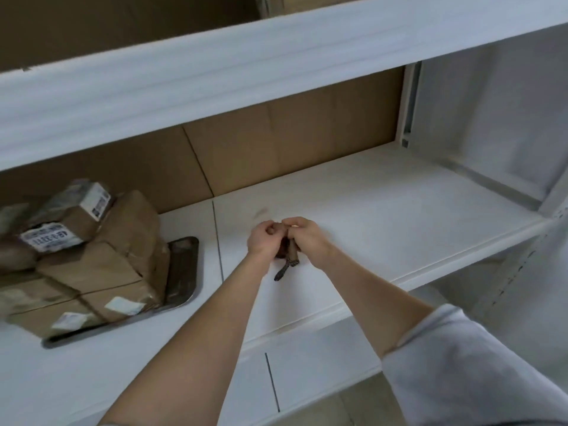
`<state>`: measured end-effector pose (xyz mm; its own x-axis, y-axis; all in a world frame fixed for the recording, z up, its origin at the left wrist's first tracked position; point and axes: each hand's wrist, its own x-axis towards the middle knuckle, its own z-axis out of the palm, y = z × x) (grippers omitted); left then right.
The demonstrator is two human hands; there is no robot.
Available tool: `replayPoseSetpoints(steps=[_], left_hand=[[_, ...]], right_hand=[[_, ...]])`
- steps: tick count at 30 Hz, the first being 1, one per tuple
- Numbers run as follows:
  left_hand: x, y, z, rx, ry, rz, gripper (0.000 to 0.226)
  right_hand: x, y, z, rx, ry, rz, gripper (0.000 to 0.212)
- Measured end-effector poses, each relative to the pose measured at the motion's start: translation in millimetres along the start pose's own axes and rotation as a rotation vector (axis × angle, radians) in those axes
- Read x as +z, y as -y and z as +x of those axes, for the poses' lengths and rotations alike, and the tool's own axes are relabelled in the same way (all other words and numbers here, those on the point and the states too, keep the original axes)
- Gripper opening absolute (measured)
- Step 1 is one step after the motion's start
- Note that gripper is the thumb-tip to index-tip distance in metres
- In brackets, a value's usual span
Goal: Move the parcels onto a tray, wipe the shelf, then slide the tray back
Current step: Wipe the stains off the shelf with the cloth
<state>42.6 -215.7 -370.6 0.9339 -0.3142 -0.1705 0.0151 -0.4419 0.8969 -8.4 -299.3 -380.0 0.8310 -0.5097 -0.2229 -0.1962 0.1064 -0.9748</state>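
- Lower right of the frame: a pale sleeve [461,364], both forearms reaching in.
- Centre: left hand [264,241] and right hand [307,238] meet, fingers curled round what looks like a bunched brown cloth [290,256], a dark end dangling onto the shelf [384,216].
- At the left, the parcels [101,262] sit piled on the metal tray [184,272], so wiping looks like the step in hand.
- Next move, I'd say: spread the cloth flat and sweep the bare board, with a faint smudge [259,212] just beyond the hands.
- The loaded tray covers the left stretch and blocks wiping there.
- Far back: cardboard panels [276,142].
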Motion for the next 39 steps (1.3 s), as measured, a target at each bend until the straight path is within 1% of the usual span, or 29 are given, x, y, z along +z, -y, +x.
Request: replayPoseSetpoints(steps=[1,3,5,8,10,12,14,17,20,23,26,29,31,34,36,37,39], left_hand=[[-12.7,1.8,6.7,0.033,-0.047,0.003,0.025],[-36.5,5.2,20.7,0.073,-0.148,0.091,0.032],[-62.0,8.8,33.2,0.102,-0.193,0.327,0.037],[-80.4,24.0,53.2,0.037,-0.079,0.743,0.040],[-77.6,37.0,57.6,0.013,-0.020,0.892,0.035],[-69.9,53.7,61.2,-0.016,0.058,0.928,0.039],[-66.5,65.1,68.7,-0.057,0.107,0.931,0.049],[-62.5,61.5,82.8,-0.052,0.164,0.929,0.053],[-42.0,50.9,96.4,-0.006,0.204,0.880,0.062],[-2.6,35.2,101.3,0.144,0.247,0.844,0.055],[36.5,18.4,90.7,0.323,0.331,0.826,0.053],[54.6,17.8,89.6,0.418,0.361,0.822,0.044],[44.5,22.5,95.6,0.430,0.290,0.868,0.035],[7.8,27.6,116.8,0.376,0.071,1.063,0.031],[-21.3,33.2,131.0,0.281,-0.052,1.154,0.034],[-34.4,37.8,138.0,0.201,-0.104,1.158,0.036],[-52.4,45.6,150.3,0.034,-0.138,1.109,0.046]], right_hand=[[7.7,3.5,3.5,0.005,-0.002,-0.011,0.035],[13.4,7.0,11.7,-0.001,-0.045,-0.174,0.036],[14.8,9.6,17.5,0.019,-0.094,-0.365,0.039],[16.0,8.0,26.5,0.055,-0.138,-0.520,0.043],[17.5,3.9,30.4,0.071,-0.145,-0.599,0.045],[14.8,1.1,32.0,0.066,-0.143,-0.669,0.045],[8.1,-1.0,34.6,0.051,-0.162,-0.706,0.045],[-7.4,-5.3,39.7,0.037,-0.223,-0.737,0.045],[-23.2,-10.9,43.1,0.036,-0.292,-0.755,0.045],[-39.5,-12.7,50.5,0.017,-0.365,-0.790,0.045],[-51.1,-13.0,59.6,0.024,-0.420,-0.852,0.045],[-52.2,-12.3,69.0,0.031,-0.427,-0.888,0.045],[-45.7,-9.9,76.0,0.015,-0.413,-0.898,0.044],[-32.5,-6.9,86.3,-0.004,-0.395,-0.901,0.046],[-25.7,-5.0,92.3,0.003,-0.381,-0.908,0.047],[-23.6,-4.5,95.4,0.009,-0.377,-0.911,0.048],[-21.8,-4.5,100.7,0.018,-0.384,-0.912,0.048]])
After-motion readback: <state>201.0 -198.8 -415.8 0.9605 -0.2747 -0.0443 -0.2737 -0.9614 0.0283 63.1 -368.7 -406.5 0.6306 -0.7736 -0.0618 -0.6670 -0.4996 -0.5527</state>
